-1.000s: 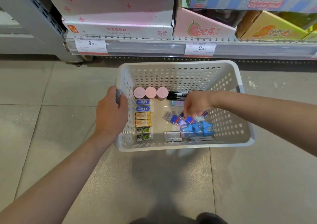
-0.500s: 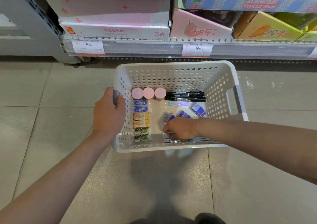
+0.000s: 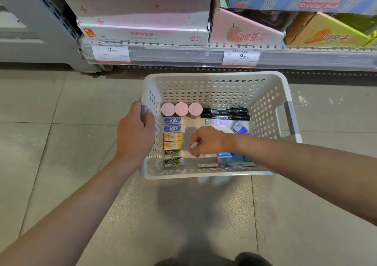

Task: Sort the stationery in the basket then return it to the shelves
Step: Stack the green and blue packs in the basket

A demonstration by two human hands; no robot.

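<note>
Left hand [image 3: 135,137]: you are gripping the grey left handle [image 3: 144,116] of the white perforated plastic basket [image 3: 212,88], your fingers curled round it.
Basket: it is sitting over the grey tiled floor [image 3: 51,143], in front of the lowest store shelf [image 3: 204,53].
Left column in the basket: a row of small boxed erasers is lying along the left wall, two blue ones [image 3: 172,124], two orange ones [image 3: 172,141] and two green-and-black ones [image 3: 173,158], running from far to near.
Far row: three pink round-capped tubes [image 3: 181,109] are standing side by side, and two black marker pens [image 3: 225,113] are lying just to their right.
Right hand [image 3: 206,141]: you are reaching into the middle of the basket, your fingers curled together and pinching a small white item [image 3: 193,145]; what it is cannot be told.
Right side: loose blue erasers [image 3: 230,157] are lying near the front wall, partly under your forearm, and one blue-and-white eraser [image 3: 239,127] is lying beyond your wrist.
Shelf: pink, blue and yellow cardboard display boxes [image 3: 142,21] are standing above two white price tags [image 3: 111,52].
</note>
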